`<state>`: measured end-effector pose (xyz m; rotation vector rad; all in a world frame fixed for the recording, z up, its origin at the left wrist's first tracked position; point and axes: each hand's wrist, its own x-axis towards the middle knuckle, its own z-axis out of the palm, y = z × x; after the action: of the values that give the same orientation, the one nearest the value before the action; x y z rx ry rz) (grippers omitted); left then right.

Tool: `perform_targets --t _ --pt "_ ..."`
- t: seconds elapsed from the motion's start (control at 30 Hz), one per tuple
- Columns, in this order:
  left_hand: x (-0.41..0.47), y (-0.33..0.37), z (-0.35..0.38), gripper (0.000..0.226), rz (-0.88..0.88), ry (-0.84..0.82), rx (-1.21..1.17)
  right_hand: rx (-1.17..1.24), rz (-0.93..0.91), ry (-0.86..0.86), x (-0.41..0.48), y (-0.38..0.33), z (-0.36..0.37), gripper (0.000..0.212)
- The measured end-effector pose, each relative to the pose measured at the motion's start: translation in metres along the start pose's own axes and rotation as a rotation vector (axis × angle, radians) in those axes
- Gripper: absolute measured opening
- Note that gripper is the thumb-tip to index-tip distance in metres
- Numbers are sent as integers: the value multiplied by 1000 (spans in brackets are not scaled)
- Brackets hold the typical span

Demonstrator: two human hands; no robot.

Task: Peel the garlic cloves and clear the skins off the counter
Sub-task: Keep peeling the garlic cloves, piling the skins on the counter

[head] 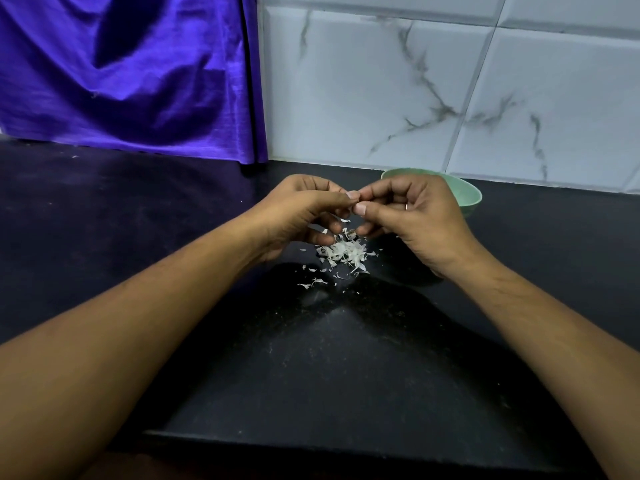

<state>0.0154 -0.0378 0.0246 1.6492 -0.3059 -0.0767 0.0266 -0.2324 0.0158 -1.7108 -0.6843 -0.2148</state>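
Both hands meet above the black counter point(346, 358). My left hand point(298, 213) and my right hand point(415, 216) pinch a small garlic clove point(356, 203) between thumbs and forefingers; the clove is almost wholly hidden by the fingertips. Directly below the hands lies a pile of white garlic skins point(343, 252), with loose flakes scattered toward the front left. A pale green bowl point(467, 195) stands behind my right hand, mostly hidden by it; its contents are out of sight.
A purple cloth point(121, 81) hangs at the back left down to the counter. A white marbled tile wall point(450, 81) runs along the back right. The counter's front edge point(311, 441) lies close to me.
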Motion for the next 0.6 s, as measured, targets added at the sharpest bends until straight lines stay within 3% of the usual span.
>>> perform_targets --t 0.37,0.6 --pt "1 2 1 15 -24 -51 -39 -12 2 -22 -2 -5 0 10" --pt "0 3 5 15 -28 -56 -88 -212 -106 -17 -2 -5 -2 11"
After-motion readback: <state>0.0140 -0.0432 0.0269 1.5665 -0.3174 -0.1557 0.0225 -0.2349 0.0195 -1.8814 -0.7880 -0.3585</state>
